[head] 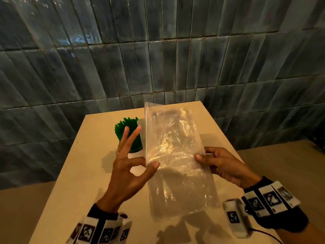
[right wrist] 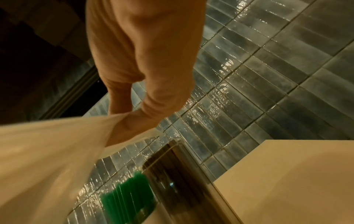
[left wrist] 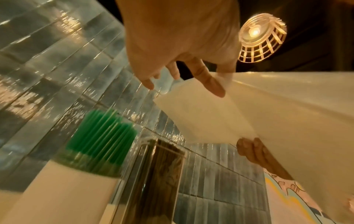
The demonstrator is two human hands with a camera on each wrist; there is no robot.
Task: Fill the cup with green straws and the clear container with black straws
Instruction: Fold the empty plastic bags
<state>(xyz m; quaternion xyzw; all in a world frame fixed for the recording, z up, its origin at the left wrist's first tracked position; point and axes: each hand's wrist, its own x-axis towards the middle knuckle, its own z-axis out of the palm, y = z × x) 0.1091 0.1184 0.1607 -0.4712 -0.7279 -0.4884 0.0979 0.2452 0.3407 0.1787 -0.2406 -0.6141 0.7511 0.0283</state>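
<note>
Left hand: the left hand (head: 125, 170) pinched the left edge of an empty clear plastic bag (head: 173, 155) between thumb and forefinger, its other three fingers fanned straight up.
Right hand: the right hand (head: 222, 164) pinched the bag's right edge, thumb on top and fingers curled beneath.
Bag: it was held stretched between the two hands above the table (head: 70, 182), one end raised toward the wall, the other hanging down near the table's front edge.
Cup: a white cup (left wrist: 63, 188) packed with upright green straws (head: 129, 136) stood just behind the left hand, toward the table's back left.
Clear container: seen from the wrists, the clear container (left wrist: 153, 178) holding dark straws (right wrist: 172, 186) stood just beside the cup, behind the bag.
Open room: bare tabletop showed to the right of the container and along the left edge.
Backdrop: a blue-grey tiled wall (head: 158, 50) met the table's far edge; a caged lamp (left wrist: 262, 37) glowed overhead.
</note>
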